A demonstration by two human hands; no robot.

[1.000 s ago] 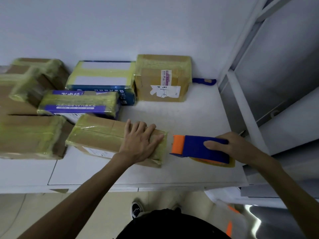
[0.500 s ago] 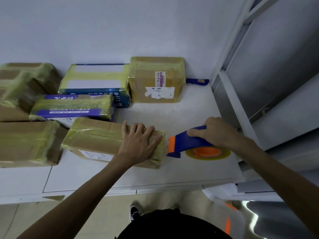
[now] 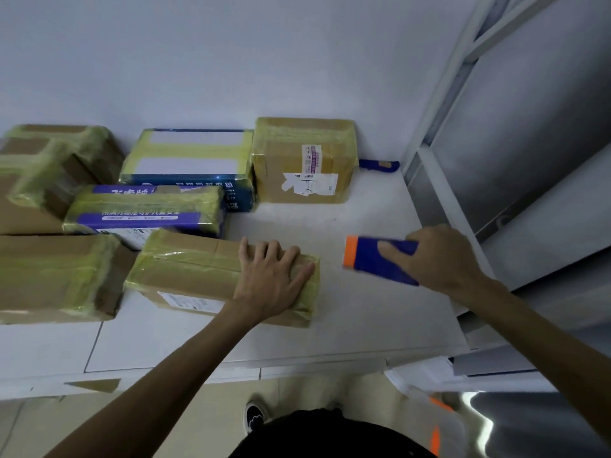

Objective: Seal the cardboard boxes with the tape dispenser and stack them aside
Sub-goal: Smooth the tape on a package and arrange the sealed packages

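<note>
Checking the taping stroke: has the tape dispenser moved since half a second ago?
Yes. The tape dispenser has drawn rightward, away from the nearest box, widening the gap.

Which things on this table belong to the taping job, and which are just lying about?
Job: tape dispenser in the right hand; brown box under the flat left hand; taped boxes behind it.
Lying about: blue object by the wall; brown scrap at the table's front edge.

seven taped boxes [image 3: 215, 272]; one tape dispenser [image 3: 373, 259]; two hands [image 3: 269, 285]; one blue handle [image 3: 378, 165].
</note>
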